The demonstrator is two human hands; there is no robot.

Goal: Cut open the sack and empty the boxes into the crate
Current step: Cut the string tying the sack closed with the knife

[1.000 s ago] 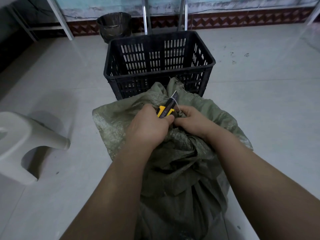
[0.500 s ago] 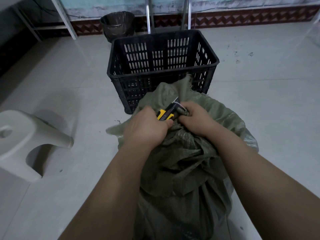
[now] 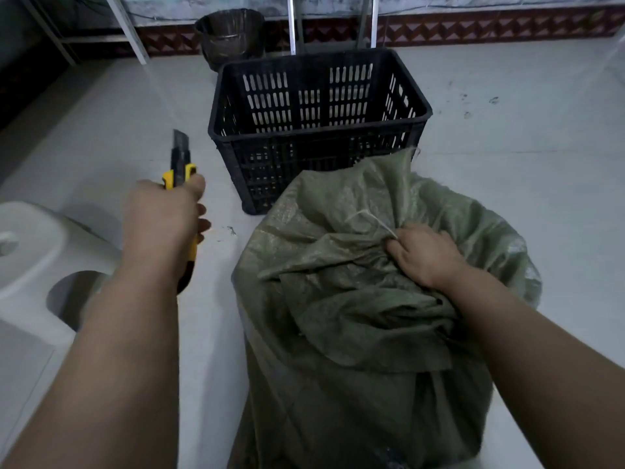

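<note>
A green woven sack (image 3: pixel 355 316) stands on the floor in front of me, its top bunched and crumpled. My right hand (image 3: pixel 426 255) grips the gathered neck, where a pale string (image 3: pixel 372 220) shows. My left hand (image 3: pixel 162 218) holds a yellow and black utility knife (image 3: pixel 179 170) off to the left of the sack, blade out and pointing away from me. Behind the sack stands a black slotted plastic crate (image 3: pixel 318 130), with nothing visible inside. The boxes are hidden inside the sack.
A white plastic stool (image 3: pixel 30 262) stands at the left. A dark bucket (image 3: pixel 230 35) sits by the back wall behind the crate, between metal frame legs (image 3: pixel 128 28). The floor is pale tile.
My left hand has drawn the knife away from the sack's neck, out to the left. My right hand still holds the neck, and the sack now stands more to the right.
</note>
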